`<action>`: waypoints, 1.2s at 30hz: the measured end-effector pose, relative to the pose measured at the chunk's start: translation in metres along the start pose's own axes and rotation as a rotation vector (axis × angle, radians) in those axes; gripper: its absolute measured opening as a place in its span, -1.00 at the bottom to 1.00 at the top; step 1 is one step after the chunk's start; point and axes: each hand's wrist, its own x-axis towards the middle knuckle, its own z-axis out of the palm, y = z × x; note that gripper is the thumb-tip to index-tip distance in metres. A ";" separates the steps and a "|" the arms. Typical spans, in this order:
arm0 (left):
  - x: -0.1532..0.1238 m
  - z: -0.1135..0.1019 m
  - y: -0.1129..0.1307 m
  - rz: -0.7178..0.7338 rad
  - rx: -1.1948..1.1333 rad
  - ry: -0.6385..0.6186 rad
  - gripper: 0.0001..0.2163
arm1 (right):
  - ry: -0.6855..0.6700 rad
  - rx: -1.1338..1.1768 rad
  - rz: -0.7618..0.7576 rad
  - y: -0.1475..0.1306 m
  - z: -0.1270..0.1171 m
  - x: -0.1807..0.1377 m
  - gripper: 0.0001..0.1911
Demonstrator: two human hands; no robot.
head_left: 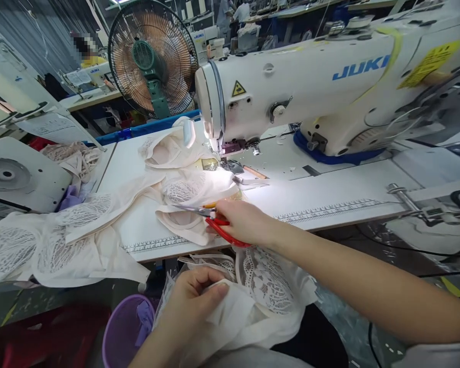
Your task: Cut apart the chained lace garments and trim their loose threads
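My right hand [247, 221] grips red-handled scissors [226, 232] over the front of the sewing table, their metal blades pointing left. Below the table edge, my left hand [199, 296] pinches the cream fabric of a lace bra piece [268, 286] lying on my lap. Just beyond the scissors, another cream bra piece [184, 189] with lace cups rests on the table near the needle of a white sewing machine [291, 87]. More lace bra pieces [46, 245] spread to the left and hang over the table's edge.
Behind the table stands a large fan [153, 59]. A purple bin [124, 327] with purple scraps is on the floor at left, near a red stool [46, 337]. Tweezers [251, 181] lie by the needle. A metal bracket [410, 202] juts out at right.
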 end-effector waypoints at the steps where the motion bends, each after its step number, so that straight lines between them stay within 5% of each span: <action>1: 0.000 -0.002 0.000 0.010 0.011 0.017 -0.79 | -0.038 0.031 -0.042 -0.007 0.002 0.006 -0.69; 6: 0.002 -0.011 0.005 0.115 0.164 0.094 -0.89 | -0.157 0.170 -0.120 -0.019 0.004 -0.003 -0.73; 11: 0.014 -0.010 0.010 0.218 0.342 0.140 -0.94 | -0.299 0.523 0.024 -0.002 0.006 -0.041 -0.78; 16: 0.030 -0.006 0.020 0.322 0.507 0.030 -0.95 | -0.213 0.576 0.114 0.005 0.013 -0.059 -0.79; 22: 0.061 -0.024 0.046 0.488 0.997 -0.187 -0.82 | 0.037 0.254 0.133 0.014 0.011 -0.060 -0.78; 27: 0.078 -0.062 0.053 0.523 1.378 -0.057 -0.77 | 0.125 -0.117 0.117 0.022 0.018 -0.049 -0.62; 31: 0.072 -0.082 0.046 0.549 1.305 0.029 -0.79 | 0.231 -0.271 -0.031 0.026 0.030 -0.041 -0.63; 36: 0.066 -0.066 0.026 0.779 1.080 0.030 -0.80 | 0.331 -0.327 -0.130 0.032 0.036 -0.040 -0.71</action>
